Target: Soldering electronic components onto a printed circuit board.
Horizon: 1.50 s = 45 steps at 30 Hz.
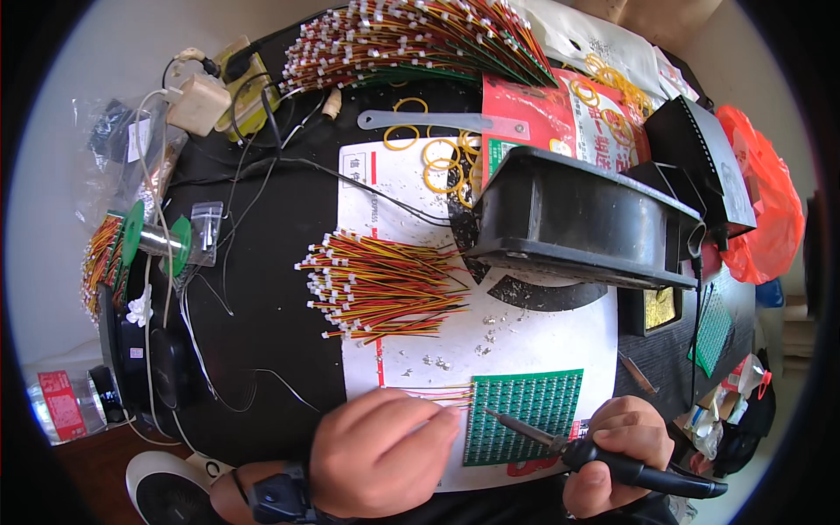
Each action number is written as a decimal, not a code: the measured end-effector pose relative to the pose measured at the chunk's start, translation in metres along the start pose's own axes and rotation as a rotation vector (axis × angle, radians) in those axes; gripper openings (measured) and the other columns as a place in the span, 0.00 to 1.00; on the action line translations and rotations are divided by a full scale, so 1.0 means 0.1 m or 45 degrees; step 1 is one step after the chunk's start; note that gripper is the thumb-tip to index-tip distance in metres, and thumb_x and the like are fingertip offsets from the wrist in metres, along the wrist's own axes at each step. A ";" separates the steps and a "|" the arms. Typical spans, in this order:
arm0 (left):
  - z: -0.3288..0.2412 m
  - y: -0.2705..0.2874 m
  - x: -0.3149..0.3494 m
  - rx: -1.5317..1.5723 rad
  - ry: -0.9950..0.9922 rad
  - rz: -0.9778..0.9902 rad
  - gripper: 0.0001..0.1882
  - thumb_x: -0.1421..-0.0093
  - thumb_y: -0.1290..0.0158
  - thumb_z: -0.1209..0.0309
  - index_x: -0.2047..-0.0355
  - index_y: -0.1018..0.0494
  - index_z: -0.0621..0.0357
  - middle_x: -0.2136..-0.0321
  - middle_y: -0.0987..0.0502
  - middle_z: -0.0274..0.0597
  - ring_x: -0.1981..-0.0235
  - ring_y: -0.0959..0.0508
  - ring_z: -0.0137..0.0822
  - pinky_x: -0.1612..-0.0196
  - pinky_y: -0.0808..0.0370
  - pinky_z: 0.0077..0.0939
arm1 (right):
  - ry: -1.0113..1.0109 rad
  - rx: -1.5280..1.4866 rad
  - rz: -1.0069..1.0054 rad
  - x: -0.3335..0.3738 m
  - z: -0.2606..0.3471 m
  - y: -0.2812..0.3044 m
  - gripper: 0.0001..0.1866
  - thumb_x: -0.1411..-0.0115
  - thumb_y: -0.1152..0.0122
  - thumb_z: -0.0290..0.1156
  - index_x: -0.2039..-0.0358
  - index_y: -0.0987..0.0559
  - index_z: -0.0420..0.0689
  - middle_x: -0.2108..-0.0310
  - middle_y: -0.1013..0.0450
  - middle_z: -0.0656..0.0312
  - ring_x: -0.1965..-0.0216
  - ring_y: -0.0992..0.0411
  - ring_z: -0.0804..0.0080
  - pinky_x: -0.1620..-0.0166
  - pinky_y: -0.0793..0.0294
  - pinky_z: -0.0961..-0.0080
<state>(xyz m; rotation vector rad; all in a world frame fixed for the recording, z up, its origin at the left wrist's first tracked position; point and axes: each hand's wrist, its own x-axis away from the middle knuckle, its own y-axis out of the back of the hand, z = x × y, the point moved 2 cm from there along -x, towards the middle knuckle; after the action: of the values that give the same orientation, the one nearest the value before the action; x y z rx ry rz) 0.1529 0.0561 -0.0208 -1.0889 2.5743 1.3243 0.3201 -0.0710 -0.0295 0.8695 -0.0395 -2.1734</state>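
Observation:
A green circuit board [528,418] with rows of small pads lies on the white sheet in front of me. Several thin wires [430,390] run from its left edge toward my left hand [383,453]. That hand is closed, thumb and fingers pressed together beside the board; what they pinch is hidden. My right hand [626,451] grips a black-handled soldering iron [522,428], its tip over the board's left part. Beyond the left hand lies a bundle of red, yellow and black wires with white connectors [385,284].
A black box-shaped device [586,219] stands beyond the board. Farther back lie a large cable pile [411,44] and yellow rubber bands [442,166]. A solder spool [157,238] and loose cords are at left. A tin with yellow filling [662,308] sits at right.

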 end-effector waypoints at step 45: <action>-0.12 0.12 0.03 0.319 0.324 0.053 0.08 0.50 0.39 0.86 0.69 0.19 0.63 0.67 0.19 0.46 0.72 0.17 0.40 0.67 0.21 0.27 | -0.005 0.150 -0.022 -0.01 0.10 0.07 0.18 0.45 0.33 0.40 0.70 0.28 0.39 0.84 0.33 0.62 0.86 0.36 0.75 0.80 0.37 0.78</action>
<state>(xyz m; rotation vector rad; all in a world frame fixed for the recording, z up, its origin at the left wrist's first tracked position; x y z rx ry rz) 0.1469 0.0504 -0.0055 -1.2316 2.8569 0.8850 0.3191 -0.0778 -0.0194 0.9343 -0.1641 -2.2065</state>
